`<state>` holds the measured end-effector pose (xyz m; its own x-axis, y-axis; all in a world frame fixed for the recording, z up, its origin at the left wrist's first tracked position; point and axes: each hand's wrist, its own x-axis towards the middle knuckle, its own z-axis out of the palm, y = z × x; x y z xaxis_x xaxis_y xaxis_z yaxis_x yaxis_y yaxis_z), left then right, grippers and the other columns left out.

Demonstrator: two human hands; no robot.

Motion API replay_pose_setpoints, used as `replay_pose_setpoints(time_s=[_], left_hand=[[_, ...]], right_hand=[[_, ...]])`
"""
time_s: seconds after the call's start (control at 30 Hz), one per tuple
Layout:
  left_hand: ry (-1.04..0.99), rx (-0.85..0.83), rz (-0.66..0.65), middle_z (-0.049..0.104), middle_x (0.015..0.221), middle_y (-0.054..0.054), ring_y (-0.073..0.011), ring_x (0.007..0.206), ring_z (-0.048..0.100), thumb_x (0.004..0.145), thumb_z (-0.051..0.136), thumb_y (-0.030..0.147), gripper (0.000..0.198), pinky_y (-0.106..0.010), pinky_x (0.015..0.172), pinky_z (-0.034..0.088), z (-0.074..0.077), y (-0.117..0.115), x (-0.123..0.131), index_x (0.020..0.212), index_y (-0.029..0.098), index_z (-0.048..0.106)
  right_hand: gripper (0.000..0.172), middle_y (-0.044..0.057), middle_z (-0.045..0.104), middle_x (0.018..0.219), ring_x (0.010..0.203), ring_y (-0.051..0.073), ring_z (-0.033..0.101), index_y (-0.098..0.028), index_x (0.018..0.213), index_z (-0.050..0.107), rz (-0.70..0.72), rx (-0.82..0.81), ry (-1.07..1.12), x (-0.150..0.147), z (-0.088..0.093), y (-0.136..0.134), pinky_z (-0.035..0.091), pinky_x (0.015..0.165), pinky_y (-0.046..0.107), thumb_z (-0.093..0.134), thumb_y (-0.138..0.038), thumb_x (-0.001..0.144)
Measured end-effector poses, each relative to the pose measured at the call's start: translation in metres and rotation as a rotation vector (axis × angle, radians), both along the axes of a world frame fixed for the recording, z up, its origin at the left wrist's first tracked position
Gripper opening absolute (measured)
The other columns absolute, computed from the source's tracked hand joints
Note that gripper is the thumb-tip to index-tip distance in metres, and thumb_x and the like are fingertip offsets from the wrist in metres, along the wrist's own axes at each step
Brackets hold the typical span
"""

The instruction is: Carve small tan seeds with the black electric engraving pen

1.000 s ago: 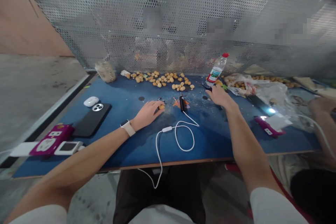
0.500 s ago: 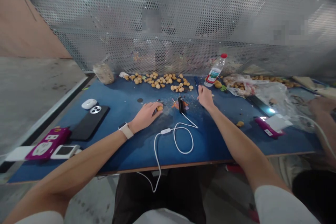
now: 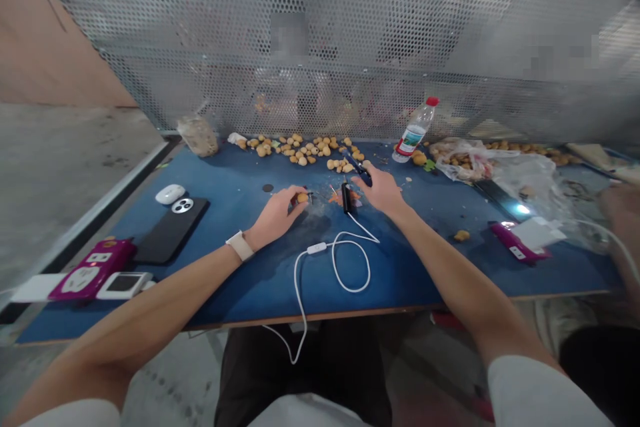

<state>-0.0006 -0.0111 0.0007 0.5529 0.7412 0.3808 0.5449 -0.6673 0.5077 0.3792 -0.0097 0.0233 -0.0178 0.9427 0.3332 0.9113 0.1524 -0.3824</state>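
My left hand point(image 3: 277, 213) rests near the middle of the blue table point(image 3: 260, 287), its fingers closed on a small round tan piece point(image 3: 303, 197). To the right, my right hand point(image 3: 380, 188) grips a dark tool point(image 3: 361, 170) that looks like pliers, its far end pointing up and left towards the tan pieces. Between the hands lies a black pen-like device point(image 3: 347, 199) with a white cable point(image 3: 369, 267), beside orange and dark scraps. Behind them, several round tan pieces point(image 3: 300, 149) are strewn along the mesh panel.
A clear bottle point(image 3: 414, 132) leans at the back, right of centre. A jar point(image 3: 198, 135), black phone point(image 3: 173, 232), white case point(image 3: 170, 194) and magenta box point(image 3: 94, 269) are on the left. Plastic bags point(image 3: 467, 160) and another magenta box point(image 3: 520, 242) lie right, near a person's blurred arm point(image 3: 623, 227).
My right hand has come left and nearer with the dark tool, which now points left over the table. My left hand has shifted slightly, still with the tan piece.
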Motion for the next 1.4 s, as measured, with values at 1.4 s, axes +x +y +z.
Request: replay_pose_setpoints(time_s=[1.4], left_hand=[[-0.494, 0.231, -0.144, 0.087, 0.106, -0.006, -0.0241, 0.092, 0.083, 0.12, 0.101, 0.054, 0.037, -0.037, 0.082, 0.068, 0.019, -0.027, 0.007, 0.109, 0.026, 0.079]], right_hand=[[0.092, 0.026, 0.081, 0.147, 0.134, 0.046, 0.076, -0.017, 0.165, 0.066, 0.548, 0.138, -0.228, -0.072, -0.002, -0.064, 0.066, 0.116, 0.062, 0.02, -0.089, 0.131]])
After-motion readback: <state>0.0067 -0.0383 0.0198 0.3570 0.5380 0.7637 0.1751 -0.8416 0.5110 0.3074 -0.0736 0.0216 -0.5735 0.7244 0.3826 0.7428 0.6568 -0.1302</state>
